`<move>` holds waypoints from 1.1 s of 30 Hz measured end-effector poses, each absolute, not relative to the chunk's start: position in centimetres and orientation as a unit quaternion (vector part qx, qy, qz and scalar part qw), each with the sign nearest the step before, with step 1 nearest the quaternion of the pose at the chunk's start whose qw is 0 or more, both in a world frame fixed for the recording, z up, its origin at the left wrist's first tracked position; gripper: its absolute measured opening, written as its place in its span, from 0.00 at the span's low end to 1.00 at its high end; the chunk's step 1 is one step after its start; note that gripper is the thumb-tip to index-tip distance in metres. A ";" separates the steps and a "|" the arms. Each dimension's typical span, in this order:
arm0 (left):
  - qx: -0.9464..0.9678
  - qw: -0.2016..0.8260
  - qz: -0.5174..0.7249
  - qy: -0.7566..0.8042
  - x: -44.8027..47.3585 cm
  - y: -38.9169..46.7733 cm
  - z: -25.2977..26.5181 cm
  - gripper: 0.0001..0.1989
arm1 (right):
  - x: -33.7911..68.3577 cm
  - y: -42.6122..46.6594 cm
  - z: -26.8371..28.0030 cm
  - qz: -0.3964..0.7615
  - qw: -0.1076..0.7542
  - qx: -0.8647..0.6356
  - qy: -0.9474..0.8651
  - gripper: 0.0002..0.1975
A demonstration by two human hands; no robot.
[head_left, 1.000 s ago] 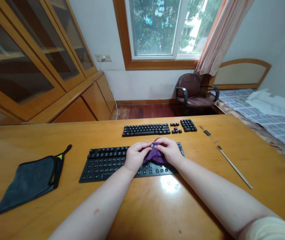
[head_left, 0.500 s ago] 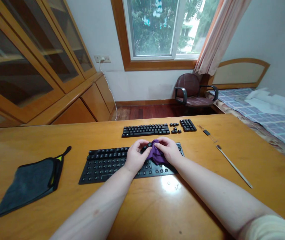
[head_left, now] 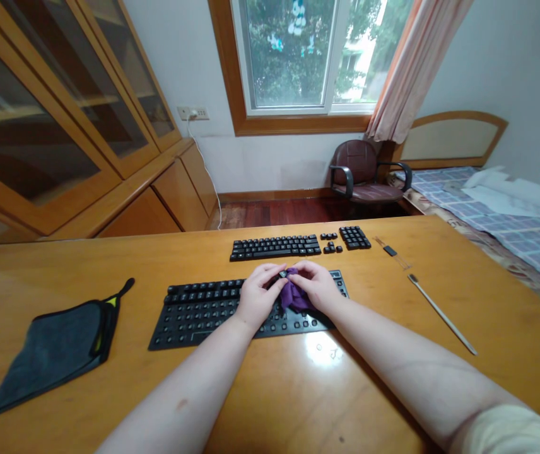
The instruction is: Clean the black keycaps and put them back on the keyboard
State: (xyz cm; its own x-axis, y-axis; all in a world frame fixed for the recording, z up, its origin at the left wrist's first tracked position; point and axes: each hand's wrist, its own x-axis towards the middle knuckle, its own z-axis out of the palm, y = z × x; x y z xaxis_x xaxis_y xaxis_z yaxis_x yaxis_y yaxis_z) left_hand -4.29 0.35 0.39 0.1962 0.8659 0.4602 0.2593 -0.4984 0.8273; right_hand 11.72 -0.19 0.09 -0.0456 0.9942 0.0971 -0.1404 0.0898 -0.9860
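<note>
Between the fingertips of my left hand point(head_left: 259, 291) is a small black keycap point(head_left: 282, 274), pinched over the keyboard. My right hand point(head_left: 316, 284) grips a bunched purple cloth point(head_left: 293, 297) and presses it against the keycap. Beneath both hands lies the black keyboard point(head_left: 204, 314); caps sit on its upper rows at the left, while the lower rows show bare switches. Part of the keyboard is hidden under my hands and the cloth. Beyond it, loose keycaps point(head_left: 274, 246) stand in keyboard order, with a number-pad block point(head_left: 355, 238) of them to the right.
To the left lies a folded dark grey cloth point(head_left: 62, 340) with a black loop. A wire keycap puller point(head_left: 390, 250) and a thin brush point(head_left: 443, 314) rest at the right. A chair point(head_left: 362, 167) stands past the desk's far edge, near a bed point(head_left: 525, 221).
The keycap has turned slightly between my fingers, and the purple cloth has shifted and bunched differently. Both hands stay in almost the same place.
</note>
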 end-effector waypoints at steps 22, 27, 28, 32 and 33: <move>0.552 0.478 0.536 0.424 -3.5 0.4 -0.3 0.16 | 12.2 0.2 0.0 0.459 0.546 -0.434 -0.550 0.06; 0.551 0.483 0.537 0.418 -3.5 0.4 -0.1 0.16 | 12.1 -0.1 0.4 0.439 0.526 -0.428 -0.590 0.07; 0.552 0.485 0.535 0.416 -3.6 0.4 -0.1 0.17 | 12.1 -0.2 0.5 0.434 0.522 -0.428 -0.598 0.08; 0.565 0.476 0.528 0.419 -3.6 0.4 -0.2 0.17 | 12.1 -0.1 0.4 0.445 0.532 -0.445 -0.567 0.05; 0.568 0.471 0.528 0.422 -3.6 0.4 -0.3 0.17 | 12.0 0.0 0.3 0.453 0.535 -0.449 -0.554 0.05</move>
State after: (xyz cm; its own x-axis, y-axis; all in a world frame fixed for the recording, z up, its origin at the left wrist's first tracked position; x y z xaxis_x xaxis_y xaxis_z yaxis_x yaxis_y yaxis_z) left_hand -3.55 0.36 -0.26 0.0874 0.9754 0.2022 -0.0179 -0.2014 0.9793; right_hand 12.04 0.00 0.29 -0.0232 0.9822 0.1862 0.0132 0.1865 -0.9824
